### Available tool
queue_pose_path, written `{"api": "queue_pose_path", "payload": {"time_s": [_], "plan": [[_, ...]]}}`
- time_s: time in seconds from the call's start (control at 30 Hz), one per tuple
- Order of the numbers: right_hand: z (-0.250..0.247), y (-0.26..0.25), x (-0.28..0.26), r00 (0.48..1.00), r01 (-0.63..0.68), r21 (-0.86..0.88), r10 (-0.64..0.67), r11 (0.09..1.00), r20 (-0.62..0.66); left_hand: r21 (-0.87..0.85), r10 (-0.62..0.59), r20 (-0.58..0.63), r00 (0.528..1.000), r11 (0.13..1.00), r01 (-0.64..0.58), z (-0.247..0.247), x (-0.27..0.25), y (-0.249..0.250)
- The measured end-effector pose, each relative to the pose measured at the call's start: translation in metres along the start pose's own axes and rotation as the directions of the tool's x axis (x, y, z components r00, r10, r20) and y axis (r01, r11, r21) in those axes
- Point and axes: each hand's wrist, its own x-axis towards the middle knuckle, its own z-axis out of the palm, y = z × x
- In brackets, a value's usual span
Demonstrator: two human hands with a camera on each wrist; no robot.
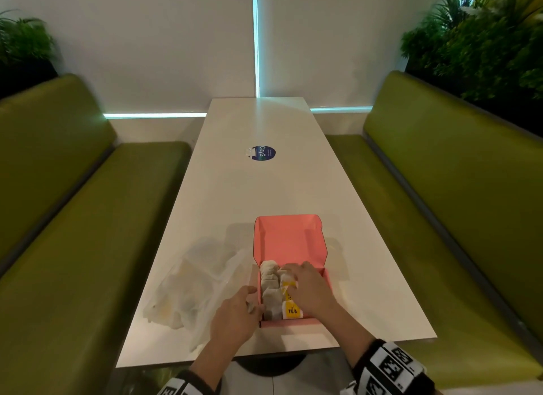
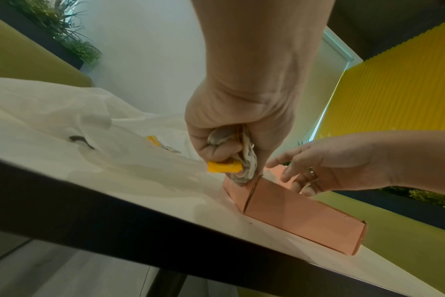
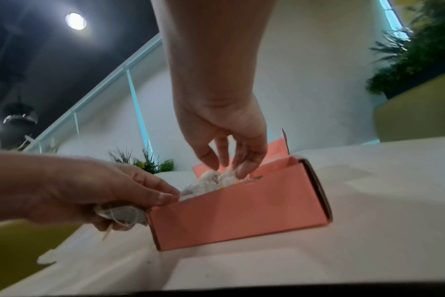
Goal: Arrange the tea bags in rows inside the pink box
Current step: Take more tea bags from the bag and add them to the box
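The left hand (image 1: 235,316) sits at the pink box's near left corner, its fingers curled round a crumpled tea bag (image 2: 244,158) whose yellow tag (image 2: 224,166) sticks out below the knuckles; the thumb lies on the box's left wall. The right hand (image 1: 310,288) reaches down into the box from above, fingers loosely spread and pointing down, the fingertips (image 3: 243,170) touching the tea bags packed there (whether they pinch one or only press on it cannot be told).

The pink box (image 1: 291,324) stands open near the front edge of the white table (image 1: 264,189), its lid (image 1: 289,239) tilted back away from the person. Inside, a row of pale tea bags (image 1: 270,280) runs along the left side, and beside it, on the right, lie bags showing yellow tags, one tag reading "TEA" (image 1: 292,310). The right hand covers the rest of that side.

Just left of the box lies a crumpled clear plastic bag (image 1: 194,283) with a few more tea bags dimly seen through it. Farther up the table is a round blue sticker (image 1: 263,153). Green benches (image 1: 73,218) flank the table on both sides, with plants (image 1: 484,41) behind them.
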Motion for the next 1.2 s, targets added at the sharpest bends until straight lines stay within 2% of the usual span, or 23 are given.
{"api": "queue_pose_path", "payload": {"time_s": [0.07,0.1,0.13,0.17,0.23,0.3,0.33,0.47,0.77,0.97,1.1,1.2], "plan": [[0.001,0.006,-0.002,0.981,-0.111,0.171,0.135,0.979,-0.139,0.0,0.015,-0.001,1.0,1.0,-0.015,0.0,-0.001,0.0],[0.002,0.007,-0.003,0.964,-0.186,0.344,0.239,0.92,-0.116,0.014,0.027,0.003,1.0,1.0,-0.027,-0.001,-0.001,0.0],[0.004,0.008,-0.004,0.947,-0.272,0.516,0.321,0.812,-0.007,0.031,0.041,0.008,0.999,0.999,-0.041,-0.001,-0.001,-0.001],[0.006,0.005,-0.006,0.93,-0.333,0.66,0.349,0.674,0.113,0.042,0.054,0.014,0.998,0.998,-0.055,0.0,0.0,-0.001],[0.009,-0.002,-0.007,0.896,-0.422,0.771,0.346,0.476,0.277,0.082,0.078,0.033,0.996,0.993,-0.08,0.001,0.002,-0.002],[0.01,-0.009,-0.006,0.876,-0.463,0.815,0.321,0.347,0.361,0.105,0.083,0.035,0.996,0.991,-0.086,0.002,0.004,-0.004],[0.01,-0.011,-0.006,0.872,-0.474,0.817,0.305,0.327,0.383,0.085,0.081,0.036,0.996,0.993,-0.084,0.002,0.005,-0.006],[0.007,-0.012,-0.006,0.863,-0.473,0.791,0.386,0.389,0.327,0.068,0.088,0.046,0.995,0.994,-0.091,0.003,0.005,-0.006],[0.006,-0.018,-0.008,0.861,-0.476,0.802,0.377,0.361,0.342,0.127,0.09,0.046,0.995,0.987,-0.095,0.003,0.007,-0.007],[0.02,0.011,0.011,0.87,-0.457,0.71,0.437,0.536,0.229,0.126,0.102,0.03,0.994,0.986,-0.105,0.004,0.008,-0.01],[0.007,-0.006,-0.006,0.882,-0.453,0.691,0.397,0.563,0.255,0.176,0.121,0.058,0.991,0.976,-0.13,0.001,0.007,-0.007],[-0.008,-0.01,-0.015,0.909,-0.368,0.666,0.403,0.648,0.11,0.076,0.057,0.048,0.997,0.995,-0.06,-0.009,0.003,0.0]]}}
